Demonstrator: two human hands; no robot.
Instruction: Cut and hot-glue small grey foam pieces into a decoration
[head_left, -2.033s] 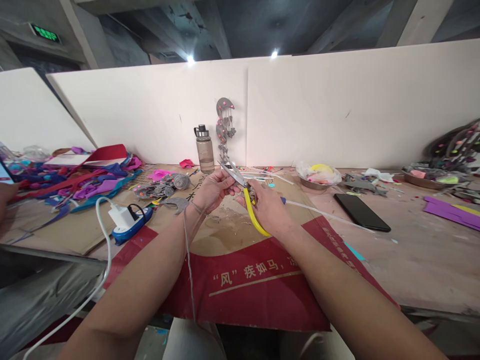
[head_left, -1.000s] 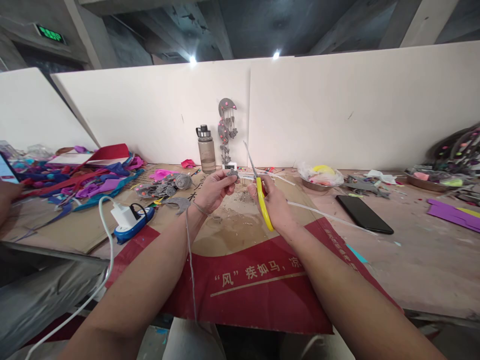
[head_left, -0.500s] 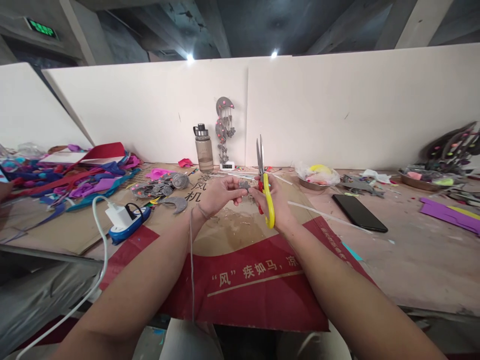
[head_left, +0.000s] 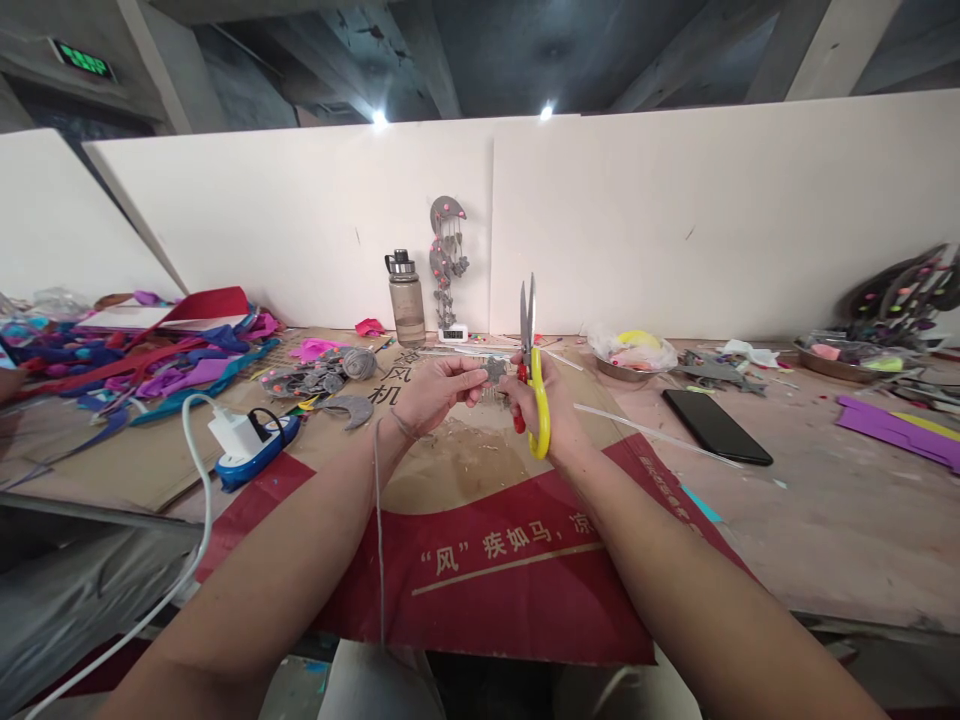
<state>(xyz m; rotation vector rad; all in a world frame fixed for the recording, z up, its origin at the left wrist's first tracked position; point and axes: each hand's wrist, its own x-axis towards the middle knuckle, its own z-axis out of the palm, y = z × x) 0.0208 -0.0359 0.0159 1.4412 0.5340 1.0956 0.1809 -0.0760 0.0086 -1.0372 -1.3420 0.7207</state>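
Between thumb and fingers, my left hand pinches a small grey felt piece over the cardboard. My right hand is closed round the scissors, which have yellow and red handles; their blades point upward and stand slightly apart. The right fingertips are close to the felt piece, and I cannot tell whether they touch it. A grey yarn strand loops about my left wrist and hangs down past the cardboard's front edge. Left of my hands lie a grey yarn ball and a grey felt crescent.
A bottle stands at the back beside a hanging grey felt ornament. To the right lie a black phone and a metal bowl. A blue power strip with a white cable and coloured felt scraps are on the left.
The grey felt piece has shifted slightly right and up and shows more between my fingers. The scissors have turned a little, their blade tips moving right.
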